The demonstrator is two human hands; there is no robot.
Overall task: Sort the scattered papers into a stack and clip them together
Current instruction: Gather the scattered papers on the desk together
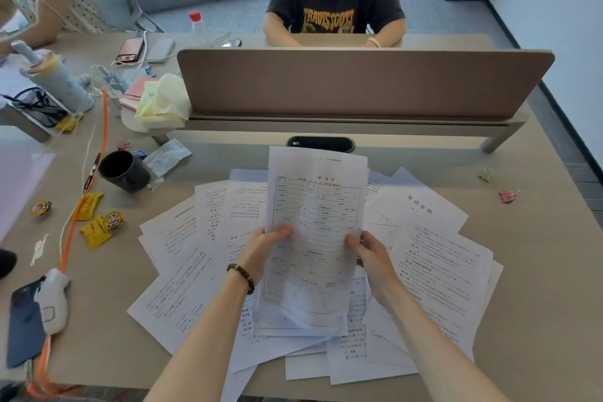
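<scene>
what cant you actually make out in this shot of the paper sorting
- Head view: the count of held sheets; they overlap between the left hand and right hand.
- The print on the scattered papers: too small and blurred.
- Papers at the near table edge, hidden by the forearms and cut off.
- The green clip and pink clip: too small for detail.

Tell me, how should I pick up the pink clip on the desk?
Pinch the pink binder clip by its pink body, coming straight down from above. It lies flat on bare desk, apart from the papers, so nothing blocks your fingers. Its wire handles look thin and slippery.
</scene>
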